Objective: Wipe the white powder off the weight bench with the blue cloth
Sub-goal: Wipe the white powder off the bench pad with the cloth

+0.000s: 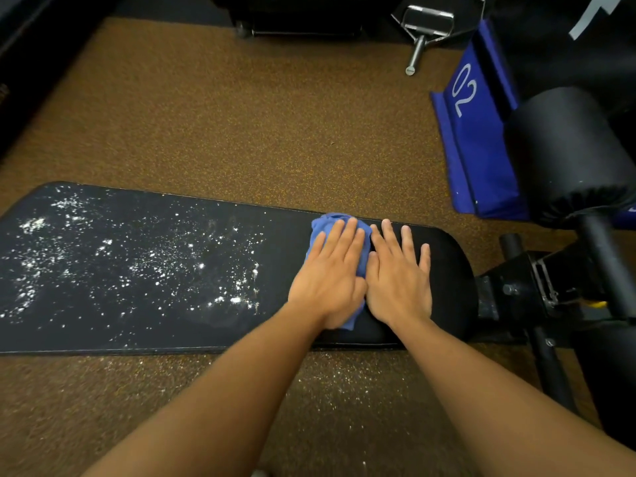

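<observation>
Stood on a brown speckled floor [213,125] in a gym room. Lay low and flat, the black weight bench [144,325], with its long side running left to right across the view and its round end pointing right. Was covered with white powder [144,263] on the left and middle parts, in spots and clumps. Looked dark and clean on the right end, under the hands. Had some white specks on the floor [330,376] just in front of the bench too. Sat bunched up on the right part of the bench, the blue cloth [327,225], sticking out past the fingertips at the far edge and below the palm at the near side. Pressed flat on the cloth, the left hand [330,270], fingers straight and spread a little, not curled around it. Lay flat on the bare bench just beside it, the right hand [399,273], fingers straight, thumb touching the left hand, holding nothing. Leaned at the right, a blue pad [475,139] with white numbers. Rested near it, a big black roller [568,153]. Lay far back on the floor, a metal handle [426,25].
</observation>
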